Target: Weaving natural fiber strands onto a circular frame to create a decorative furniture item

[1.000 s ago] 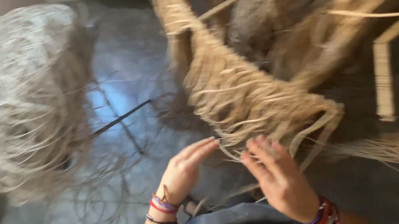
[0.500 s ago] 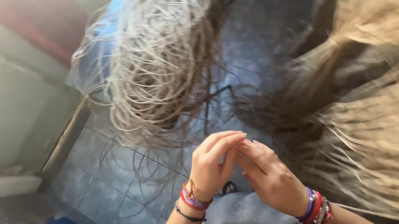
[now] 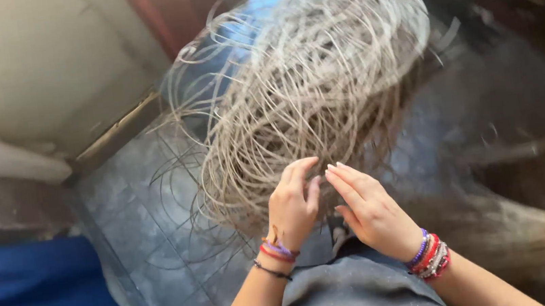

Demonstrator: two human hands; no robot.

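Note:
A big loose tangle of pale cane strands (image 3: 305, 81) lies on the grey tiled floor ahead of me. My left hand (image 3: 294, 205) reaches up to its near edge, fingers bent and close to the strands. My right hand (image 3: 369, 209) is just beside it, fingers stretched toward the left hand's fingertips. Whether a thin strand is pinched between them is not clear. Both wrists wear coloured bead bracelets. My knee in grey cloth (image 3: 357, 294) sits below the hands.
Straw-coloured fibre bundles (image 3: 535, 232) lie blurred at the right. A pale wall (image 3: 24, 72) with a reddish door frame (image 3: 164, 15) stands at the back left. Blue fabric (image 3: 30, 303) fills the lower left corner.
The view has swung left, from the woven straw bundles to the cane tangle. Both hands have moved together from the straw toward the tangle's near edge.

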